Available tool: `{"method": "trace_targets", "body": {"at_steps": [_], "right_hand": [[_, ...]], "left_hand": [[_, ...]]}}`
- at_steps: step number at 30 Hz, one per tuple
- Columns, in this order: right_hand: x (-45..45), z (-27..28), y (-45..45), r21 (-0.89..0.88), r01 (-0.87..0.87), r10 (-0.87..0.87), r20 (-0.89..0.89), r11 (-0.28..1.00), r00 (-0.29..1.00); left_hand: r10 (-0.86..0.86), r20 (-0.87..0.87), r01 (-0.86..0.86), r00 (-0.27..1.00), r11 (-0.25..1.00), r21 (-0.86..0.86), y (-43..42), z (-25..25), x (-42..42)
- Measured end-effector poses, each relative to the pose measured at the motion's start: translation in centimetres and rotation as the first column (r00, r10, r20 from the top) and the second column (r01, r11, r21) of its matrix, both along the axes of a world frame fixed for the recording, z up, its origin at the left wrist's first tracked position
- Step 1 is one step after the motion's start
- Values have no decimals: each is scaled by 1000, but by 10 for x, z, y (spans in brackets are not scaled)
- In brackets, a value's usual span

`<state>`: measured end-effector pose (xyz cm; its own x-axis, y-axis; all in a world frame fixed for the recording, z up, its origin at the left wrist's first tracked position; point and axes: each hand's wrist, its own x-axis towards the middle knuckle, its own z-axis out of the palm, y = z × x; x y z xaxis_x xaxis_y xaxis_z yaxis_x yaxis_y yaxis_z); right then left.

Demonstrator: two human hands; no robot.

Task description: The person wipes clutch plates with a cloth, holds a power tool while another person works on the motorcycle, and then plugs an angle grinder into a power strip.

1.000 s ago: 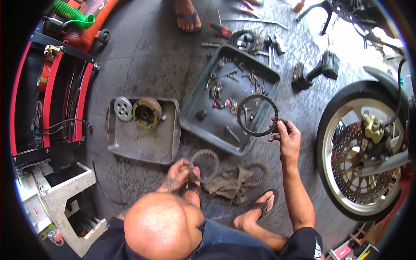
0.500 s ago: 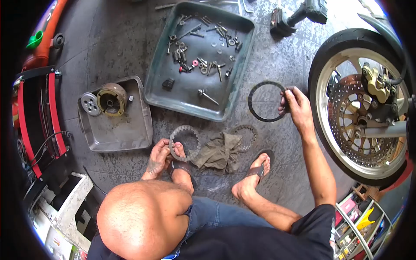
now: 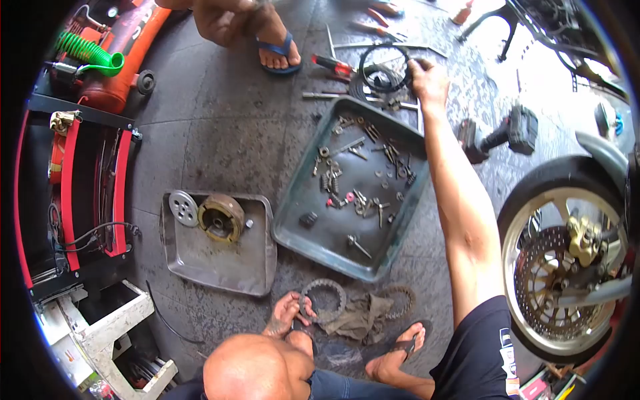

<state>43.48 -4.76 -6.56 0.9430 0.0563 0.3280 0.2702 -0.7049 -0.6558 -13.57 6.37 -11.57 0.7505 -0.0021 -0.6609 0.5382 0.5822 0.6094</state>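
Observation:
My left hand (image 3: 287, 313) is low in the view beside my foot. Its fingers pinch the edge of a toothed metal clutch plate (image 3: 324, 283), held roughly flat to the camera. Stretched far forward past the green tray, my right hand (image 3: 430, 81) grips the right edge of a thin black ring (image 3: 363, 70). That ring is above several tools and dark ring-shaped parts on the floor; whether it touches them I cannot tell. A crumpled grey-brown rag (image 3: 357, 321) lies right of my left hand, partly covering another toothed clutch plate (image 3: 409, 301).
The green tray (image 3: 320, 252) holds bolts, springs and washers. A grey pan (image 3: 200, 263) carries a round drum and a perforated disc. A cordless power tool (image 3: 497, 137) and a wheel (image 3: 510, 220) are at right. Another person's sandalled foot (image 3: 277, 53) is at the top.
My right hand has carried the black ring forward from beside the green tray to beyond its far edge. The view has shifted forward. My left hand still holds the clutch plate.

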Motion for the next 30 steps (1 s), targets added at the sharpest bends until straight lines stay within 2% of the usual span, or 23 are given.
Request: {"method": "trace_targets", "body": {"at_steps": [1, 3, 5, 7, 9, 10, 11, 12, 13, 14, 15, 17, 18, 19, 20, 21, 22, 23, 25, 27, 28, 29, 30], "right_hand": [[9, -10, 9, -30, -10, 10, -24, 999, 1000], [7, -16, 24, 35, -31, 38, -199, 999, 979], [0, -27, 30, -48, 15, -24, -191, 999, 981], [-5, -37, 26, -44, 54, -63, -241, 998, 968], [-4, -55, 15, -234, 75, -60, 68, 969, 996], [-1, -57, 6, -205, 76, -71, 33, 976, 997], [-8, -52, -10, -189, 80, -85, -22, 979, 996], [-39, -32, -24, -219, 51, -62, -43, 974, 997], [-63, -23, -40, -176, -6, 3, -15, 984, 1000], [-87, -14, -56, -134, -66, 69, 14, 989, 998], [-116, -8, -77, -27, -167, 168, 70, 986, 983], [-208, 23, -101, 128, -333, 345, -85, 934, 935], [-247, 23, -125, 105, -397, 410, -271, 912, 871], [-286, 22, -143, 127, -457, 470, -369, 880, 802], [-326, 23, -158, 146, -425, 432, -534, 893, 726], [-361, 19, -178, 59, -566, 475, -618, 822, 626], [-386, 22, -186, 40, -729, 572, -649, 683, 501], [-409, 21, -184, -33, -802, 628, -604, 596, 491], [-437, 25, -170, -76, -827, 641, -594, 557, 486], [-467, -9, -168, -277, -833, 635, -545, 480, 547], [-467, -17, -165, -125, -877, 592, -693, 464, 412], [-463, -12, -158, -131, -874, 608, -671, 467, 425], [-460, -4, -153, 3, -847, 684, -592, 532, 427]], "left_hand": [[33, 17, -32, 999, 999, -14, -1, -2, -2], [42, 30, -40, 999, 999, -36, 1, 1, -2], [55, -4, -55, 998, 998, -39, 2, 10, 6], [71, -16, -72, 997, 996, -49, 2, 9, 7], [72, -70, -73, 995, 997, -9, 0, 23, 16], [57, -93, -53, 994, 998, 46, 0, 28, 21], [70, -47, -67, 996, 996, 50, 0, 21, 14], [41, -31, -41, 999, 999, 9, 2, 26, 21], [22, -125, -23, 992, 1000, -10, 5, 19, 18], [12, -54, -13, 998, 1000, -10, 6, 4, 5], [18, -68, -21, 998, 999, -37, 5, 2, 4], [61, 3, -60, 998, 994, -89, 2, 3, 3], [25, 7, -24, 1000, 994, -103, 5, 3, 3], [33, 1, -33, 999, 996, -83, 7, 5, 10], [18, 23, -16, 1000, 997, -78, 9, 13, 16], [-6, 39, 9, 999, 997, -75, 11, 26, 17], [-8, -11, 7, 1000, 998, -61, 14, 34, 24], [-20, 7, 21, 1000, 998, -52, 15, 33, 31], [-27, 27, 27, 999, 1000, -12, 18, 44, 33], [-54, 40, 55, 998, 998, -15, 17, 47, 38], [-32, 43, 32, 999, 999, 1, 15, 50, 43], [-4, 43, 3, 999, 1000, 17, 12, 58, 50], [-4, 69, 5, 998, 1000, -18, 10, 69, 56]]}}
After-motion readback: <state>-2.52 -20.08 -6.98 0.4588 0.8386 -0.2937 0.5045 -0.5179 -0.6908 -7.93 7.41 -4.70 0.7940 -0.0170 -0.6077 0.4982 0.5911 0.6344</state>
